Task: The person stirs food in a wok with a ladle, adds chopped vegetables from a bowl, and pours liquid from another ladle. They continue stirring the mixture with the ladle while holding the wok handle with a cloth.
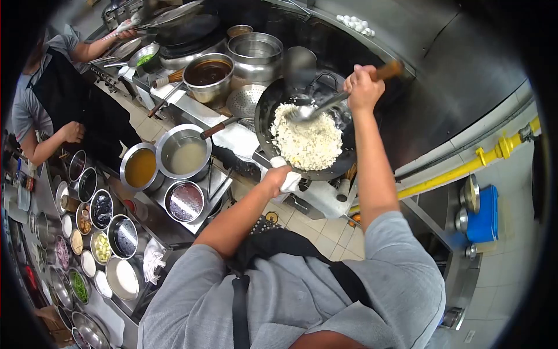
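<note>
Fingers of the right hand [362, 87] wrapped tight round the wooden handle of a ladle [340, 99], ladle bowl down in the rice [306, 141]. Fingers of the left hand [275, 175] closed on a white cloth [289, 181] at the near rim of the wok [343, 166], gripping the wok edge through it. Wok sits on the burner straight ahead of the person, tilted a bit toward them, white rice heaped in the middle. Left of the wok: perforated skimmer [244, 100], steel pot of dark sauce [208, 74] with a brush [168, 78] leaning beside it, empty steel pot [256, 53] behind. On the bench at lower left: saucepan of pale liquid [184, 152], bowl of orange liquid [140, 167], steel bowl [184, 201], and rows of small condiment tubs [102, 232]. Second wok [186, 26] further back on the range. Another person [40, 87] in grey shirt and dark apron at far left, one hand near the bench, other at the back range. Yellow pipe [465, 168] along the wall on the right, blue box [483, 213] below it.
</note>
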Demonstrator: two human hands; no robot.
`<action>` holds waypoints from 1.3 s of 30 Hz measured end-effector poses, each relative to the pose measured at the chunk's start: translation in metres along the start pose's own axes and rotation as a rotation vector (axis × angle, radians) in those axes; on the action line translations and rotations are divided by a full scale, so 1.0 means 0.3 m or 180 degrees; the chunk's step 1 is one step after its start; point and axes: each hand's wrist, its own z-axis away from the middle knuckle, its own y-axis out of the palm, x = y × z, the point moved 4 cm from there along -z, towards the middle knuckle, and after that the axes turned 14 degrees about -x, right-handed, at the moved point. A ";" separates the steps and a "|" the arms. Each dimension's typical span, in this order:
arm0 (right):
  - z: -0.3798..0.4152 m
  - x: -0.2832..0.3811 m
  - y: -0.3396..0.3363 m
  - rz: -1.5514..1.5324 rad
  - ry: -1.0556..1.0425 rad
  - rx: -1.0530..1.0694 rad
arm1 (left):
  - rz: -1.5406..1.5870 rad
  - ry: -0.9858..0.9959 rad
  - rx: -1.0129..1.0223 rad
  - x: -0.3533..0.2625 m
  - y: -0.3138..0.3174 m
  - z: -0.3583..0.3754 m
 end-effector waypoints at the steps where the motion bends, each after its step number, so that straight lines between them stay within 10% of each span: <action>1: 0.031 -0.047 -0.036 -0.0029 -0.0181 -0.0137 | 0.0050 0.0004 0.0047 0.000 0.002 0.000; 10: 0.050 0.204 -0.167 0.0498 0.0390 0.0081 | 0.0104 -0.0062 0.0423 -0.002 -0.026 -0.080; 14: 0.085 -0.009 -0.220 0.0060 0.0489 0.0292 | -0.0106 -0.0118 0.0539 -0.003 -0.032 -0.052; 36: -0.048 0.108 -0.084 0.0480 0.0176 0.0017 | 0.0073 0.0085 0.0462 -0.006 -0.023 -0.060; 39: -0.014 0.066 -0.138 -0.0012 -0.0673 -0.0035 | 0.0090 0.0086 0.0156 -0.028 -0.015 -0.008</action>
